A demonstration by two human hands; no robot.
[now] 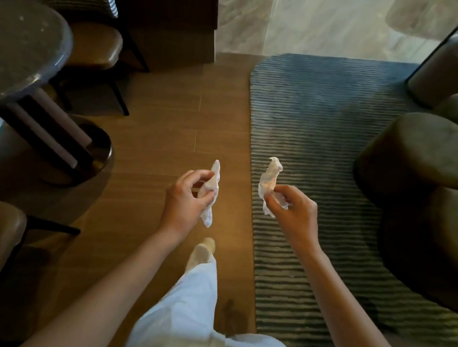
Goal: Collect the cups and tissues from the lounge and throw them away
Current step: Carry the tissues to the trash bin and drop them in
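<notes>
My left hand (185,197) pinches a crumpled white tissue (211,196) that hangs down from the fingertips. My right hand (292,206) holds a second crumpled white tissue (268,181), which sticks up above the fingers. Both hands are held out in front of me at waist height, over the wooden floor and the rug's edge. No cups are in view.
A round dark table (19,52) stands at the left with padded chairs (95,42) around it. A striped grey rug (322,142) covers the floor on the right, bearing round upholstered stools (423,151). My white trouser leg (197,295) steps forward over wooden floor (177,119).
</notes>
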